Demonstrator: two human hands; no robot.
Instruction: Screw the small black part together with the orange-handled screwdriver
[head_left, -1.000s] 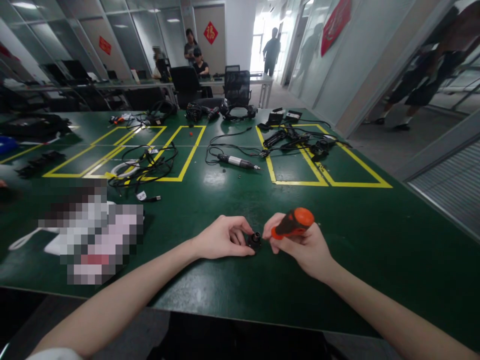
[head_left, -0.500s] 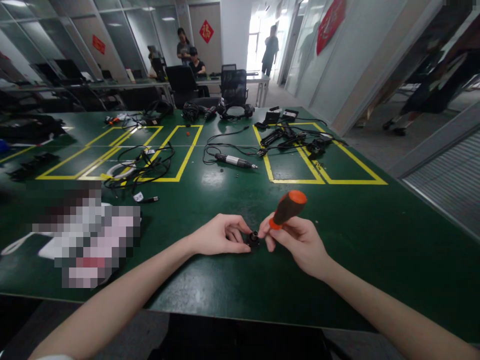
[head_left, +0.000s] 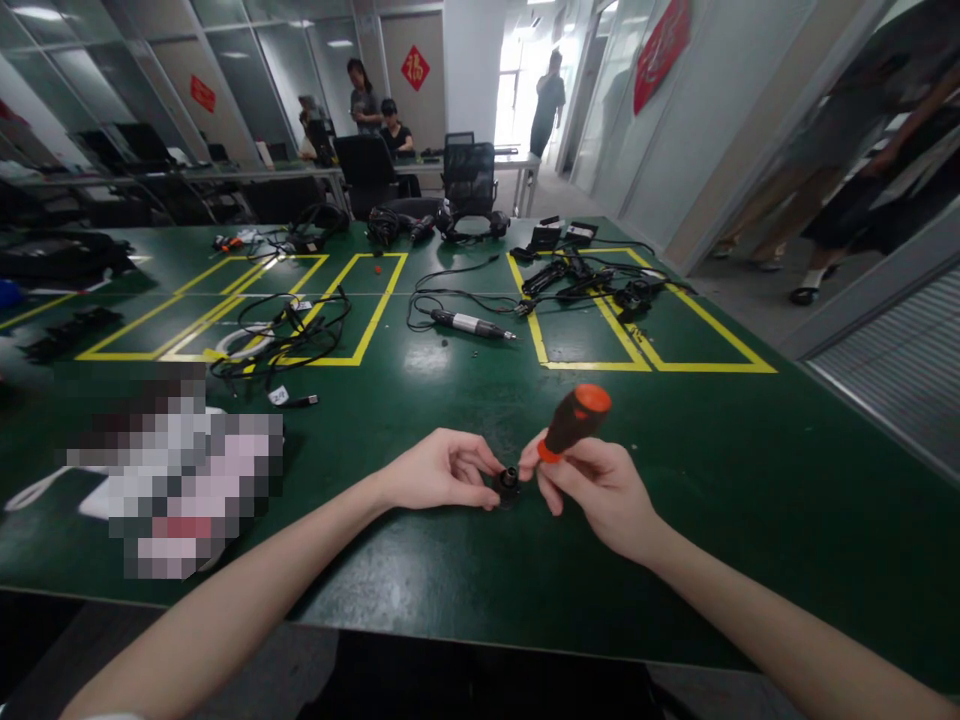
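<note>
Over on the left there's a pixelated pink-and-white thing [head_left: 251, 455] on the green table [head_left: 405, 580], can't tell if anything's inside. Next, the left hand [head_left: 435, 470] has thumb and finger pinched around a small black part [head_left: 508, 488] sitting on the tabletop. Just right of that, the right hand [head_left: 604, 490] is wrapped around an orange-and-black screwdriver [head_left: 571, 425], butt end up, tip hidden.

With our left hand [head_left: 439, 470], we hold a small black part [head_left: 509, 488] on the green surface [head_left: 720, 470]. Just to its right, our right hand [head_left: 609, 490] grips an orange-and-black handle [head_left: 576, 420], its orange end up. Farther off lies a corded pen-shaped tool [head_left: 469, 323], between tangled cables [head_left: 249, 345] on the left and black gear [head_left: 571, 272] on the right.
</note>
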